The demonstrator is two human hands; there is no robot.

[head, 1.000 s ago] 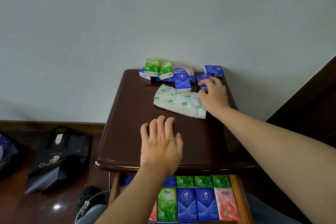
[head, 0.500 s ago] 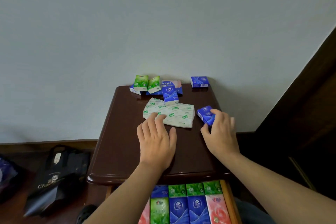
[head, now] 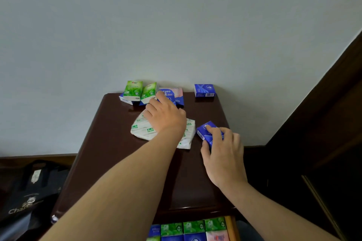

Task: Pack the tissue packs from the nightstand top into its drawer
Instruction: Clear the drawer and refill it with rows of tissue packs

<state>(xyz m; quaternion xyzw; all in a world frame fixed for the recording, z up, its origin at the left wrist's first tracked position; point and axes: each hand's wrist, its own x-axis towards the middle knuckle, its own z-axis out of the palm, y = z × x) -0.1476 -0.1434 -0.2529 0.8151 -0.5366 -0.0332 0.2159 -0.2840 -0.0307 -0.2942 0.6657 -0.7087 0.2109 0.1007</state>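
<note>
Head view: both bare arms reach over a dark brown nightstand (head: 109, 154) set against a pale wall (head: 176, 25).
Right fingers: curled round a small blue pack (head: 207, 132), thumb at its near end, fingertips (head: 209, 127) on its top face.
Right hand (head: 223, 154): holds that pack near the right edge of the nightstand top, tilted, just beside a white wrapper.
Left fingers: stretched forward and slightly bent, the tips on a blue pack (head: 166, 99) at the back of the top; I cannot tell whether they grip it or only touch it.
Left hand (head: 166, 117): lies over the white wrapper (head: 145, 129), the forearm crossing the wrapper's middle.
White wrapper: flat, crumpled, green printing, in the middle of the top.
Back row: 2 green packs (head: 140, 91) leaning together at the left, a pink pack (head: 175, 92) behind the left fingertips, 1 blue box (head: 204, 90) standing apart at the right, by the wall.
Drawer (head: 229, 228): pulled open below the front edge, holding rows of green, blue and pink packs standing side by side.
Floor, left: a black bag (head: 29, 191) with pale lettering.
</note>
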